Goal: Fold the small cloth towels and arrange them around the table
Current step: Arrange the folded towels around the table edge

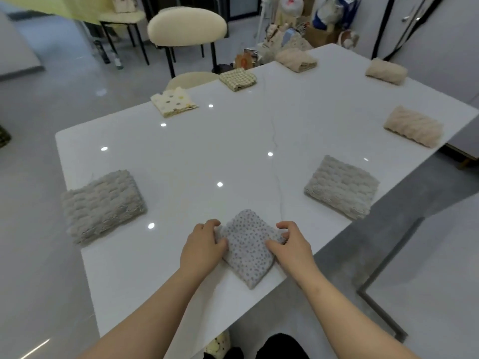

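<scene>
Right at the near edge of the white table (207,151), both hands are on the dotted grey towel (248,252). It lies folded into a small square, turned like a diamond, one corner pointing at the person. The left hand (201,244) grips its left corner, fingers curled over the edge and thumb pressed on top. The right hand (290,244) mirrors it on the right corner, fingers hooked around the fold, thumb flat on the cloth. Both bare forearms reach in from the bottom of the view.

Moving out, on the near left there is a shaggy grey towel (103,206), folded into a thick rectangle just inside the table's left edge, well apart from the hands. On the right sits its twin, a second shaggy grey towel (342,186), also folded, close to the right edge.

Further along the right side comes a fluffy beige towel (413,129), folded and lying near the edge. Beyond that, toward the far right corner, a smaller beige bundle (386,71).

Over on the far left edge, a cream towel with coloured spots (173,101) lies folded square. Next along that edge is a green checked towel (238,79), also folded. Near the far corner rests another beige folded towel (296,59). The towels ring the table top, each apart from its neighbours, with ceiling lights glinting off the glossy middle.

Past the table stands a cream padded chair (186,27) on black legs, on the pale floor.
</scene>
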`<state>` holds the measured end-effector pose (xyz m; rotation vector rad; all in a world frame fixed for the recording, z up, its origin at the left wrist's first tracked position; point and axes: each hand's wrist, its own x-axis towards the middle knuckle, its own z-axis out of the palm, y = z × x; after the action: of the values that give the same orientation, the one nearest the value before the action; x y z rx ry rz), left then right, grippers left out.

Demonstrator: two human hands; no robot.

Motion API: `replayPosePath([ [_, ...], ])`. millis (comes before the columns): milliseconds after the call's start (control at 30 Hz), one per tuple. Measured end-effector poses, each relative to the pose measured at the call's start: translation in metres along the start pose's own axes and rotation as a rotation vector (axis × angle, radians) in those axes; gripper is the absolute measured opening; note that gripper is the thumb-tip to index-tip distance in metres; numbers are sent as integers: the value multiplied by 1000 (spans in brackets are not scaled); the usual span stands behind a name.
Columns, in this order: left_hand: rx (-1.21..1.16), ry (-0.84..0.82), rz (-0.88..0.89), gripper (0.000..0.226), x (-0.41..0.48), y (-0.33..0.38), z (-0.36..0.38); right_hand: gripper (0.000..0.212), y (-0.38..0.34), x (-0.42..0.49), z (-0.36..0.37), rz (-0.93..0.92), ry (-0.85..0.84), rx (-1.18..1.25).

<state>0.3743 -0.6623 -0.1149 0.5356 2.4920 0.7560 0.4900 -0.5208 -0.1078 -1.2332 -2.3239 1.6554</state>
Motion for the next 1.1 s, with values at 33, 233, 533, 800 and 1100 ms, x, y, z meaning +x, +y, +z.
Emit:
replayPosePath([
  [33, -5, -12, -28, 43, 0, 1, 1, 42, -1, 4, -2, -11, -20, -9],
  [233, -32, 28, -185, 27, -2, 11, 14, 39, 1, 34, -21, -135, -101, -105],
  [533, -164, 190, -450, 13, -33, 53, 62, 47, 18, 61, -64, -221, -253, -198],
  [800, -389, 248, -481, 23, -48, 62, 71, 52, 17, 62, -75, -266, -518, -269],
  [1100, -427, 360, -480, 21, -54, 65, 84, 60, 26, 63, -75, -352, -455, -400],
])
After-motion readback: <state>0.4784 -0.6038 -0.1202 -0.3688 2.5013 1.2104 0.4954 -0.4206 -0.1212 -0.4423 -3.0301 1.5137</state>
